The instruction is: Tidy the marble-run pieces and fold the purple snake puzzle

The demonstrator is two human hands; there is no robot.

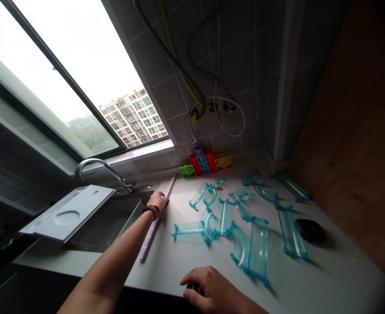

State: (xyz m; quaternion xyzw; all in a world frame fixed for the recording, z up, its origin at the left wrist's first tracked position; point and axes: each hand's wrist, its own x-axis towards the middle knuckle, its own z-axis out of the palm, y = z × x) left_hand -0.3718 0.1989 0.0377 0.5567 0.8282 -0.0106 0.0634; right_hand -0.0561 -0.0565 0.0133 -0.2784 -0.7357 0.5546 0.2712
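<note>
My left hand [158, 200] is at the long pale-purple patterned strip [149, 240] beside the sink, its fingers and thumb closed over the strip's edge. The strip lies lengthwise on the counter. Near the front edge, my right hand [208, 285] hovers with curled fingers, thumb and index finger apart and nothing between them. Several clear teal plastic track pieces lie to the right of the strip: a straight one [189, 228], a curved one [240, 244] and a wide one [258, 246] among them. Small square teal pieces [244, 196] lie farther back.
Colourful building blocks [202, 161] stand against the tiled wall. A sink [110, 222] with a faucet [103, 163] is at left, partly covered by a white board [71, 213]. A black mouse-like object [311, 230] sits at right. Cables [179, 65] hang above the counter [166, 270].
</note>
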